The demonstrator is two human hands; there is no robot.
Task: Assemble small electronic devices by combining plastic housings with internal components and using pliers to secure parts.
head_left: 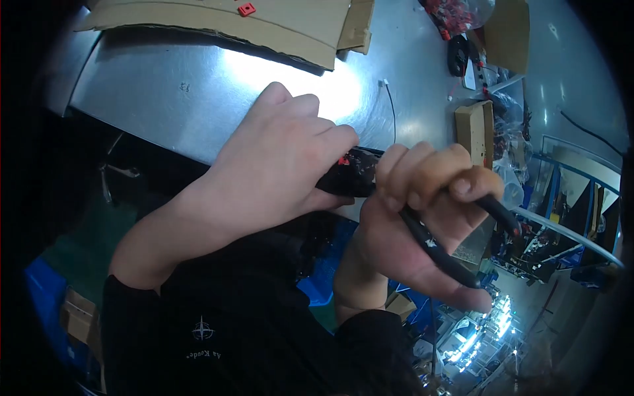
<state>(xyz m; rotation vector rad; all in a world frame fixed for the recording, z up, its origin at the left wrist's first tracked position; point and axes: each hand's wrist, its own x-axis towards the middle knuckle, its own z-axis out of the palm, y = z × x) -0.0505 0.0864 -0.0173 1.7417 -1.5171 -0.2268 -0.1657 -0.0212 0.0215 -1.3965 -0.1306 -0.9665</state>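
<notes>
Both my hands are on a pair of black two-handled pliers [360, 175] held above the table's front edge. My left hand [281, 152] is closed over the head end, and its curled fingers hide most of the jaws. Beside its index finger a bit of red shows; whether it is a separate small part I cannot tell. My right hand [422, 204] is wrapped round the two handles, fingers over the upper one and thumb along the lower one. The handles stand apart, and their black coating looks worn in places.
On the metal table [165, 86] lies a cardboard sheet [264, 33] with a small red part [246, 9] on it. A thin black cable [391, 105] lies beyond my hands. At the right are a cardboard box [465, 129], a bag of red parts [456, 16] and a pale tube [568, 234].
</notes>
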